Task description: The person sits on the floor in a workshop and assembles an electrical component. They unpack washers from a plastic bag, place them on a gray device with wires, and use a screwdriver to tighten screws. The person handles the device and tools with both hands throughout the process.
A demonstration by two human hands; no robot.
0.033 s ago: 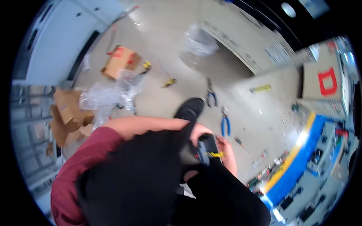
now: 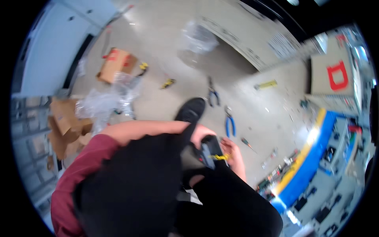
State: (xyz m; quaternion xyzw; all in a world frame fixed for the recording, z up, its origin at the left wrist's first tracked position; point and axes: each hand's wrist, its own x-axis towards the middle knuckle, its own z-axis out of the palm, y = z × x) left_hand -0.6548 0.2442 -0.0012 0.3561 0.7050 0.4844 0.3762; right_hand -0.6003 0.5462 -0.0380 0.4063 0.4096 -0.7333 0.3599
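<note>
A dark grey and black box-shaped device (image 2: 213, 145) rests by my knees, with a yellow strand (image 2: 219, 157) lying across its lower part. My left hand (image 2: 200, 135) is closed round the device's far left side, its fingers partly hidden by it. On the other side is my right hand (image 2: 233, 153), fingers curled close to the device's edge and the end of the strand. What those fingers hold, if anything, is too blurred to make out.
On the floor lie blue-handled pliers (image 2: 230, 125), dark-handled pliers (image 2: 213, 96), a screwdriver (image 2: 247, 144) and a yellow-black tool (image 2: 168, 83). Cardboard boxes (image 2: 117, 65) and clear plastic wrap (image 2: 98, 104) are at left. A blue-yellow edged bench (image 2: 304, 170) stands at right.
The view has shifted slightly, so the floor and tools appear further left and up. Both hands stay at the device.
</note>
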